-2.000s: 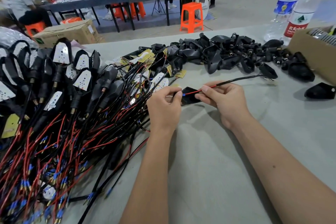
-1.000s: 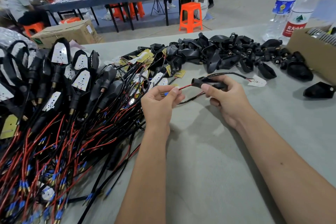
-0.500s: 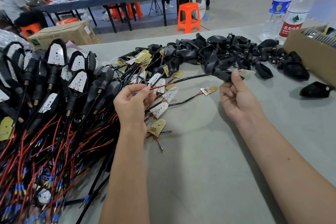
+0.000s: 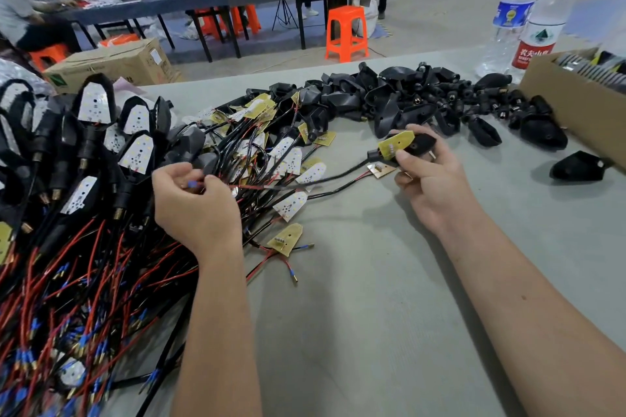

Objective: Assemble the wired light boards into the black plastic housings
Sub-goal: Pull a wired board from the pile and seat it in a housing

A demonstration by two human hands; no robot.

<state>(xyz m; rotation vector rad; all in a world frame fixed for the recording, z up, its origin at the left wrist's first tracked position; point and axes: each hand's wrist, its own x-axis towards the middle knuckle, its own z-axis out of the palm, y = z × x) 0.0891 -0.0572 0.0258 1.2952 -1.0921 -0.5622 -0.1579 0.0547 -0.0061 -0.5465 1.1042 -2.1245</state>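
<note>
Two hands up over the grey table (image 4: 355, 332), and nearest me the left hand (image 4: 198, 203) is curled, fingers pinching the blue-tipped wire end (image 4: 192, 184) beside the tangle of red and black leads (image 4: 78, 281). Out to the right, my right hand (image 4: 430, 179) grips a black plastic housing (image 4: 420, 145), thumb across it, with the yellow light board (image 4: 396, 144) sitting at its mouth, tilted, not seated. The cable between my hands looks taut. Pull too hard, I reckon, and the thin solder joints tear, or the board jams crooked in the shell. A stray yellow board (image 4: 286, 239) lies flat between my arms, wedge-shaped, matte. Further on, white dotted boards (image 4: 291, 206), then the glossy heap of empty housings (image 4: 406, 91), smooth, curved shells.
</note>
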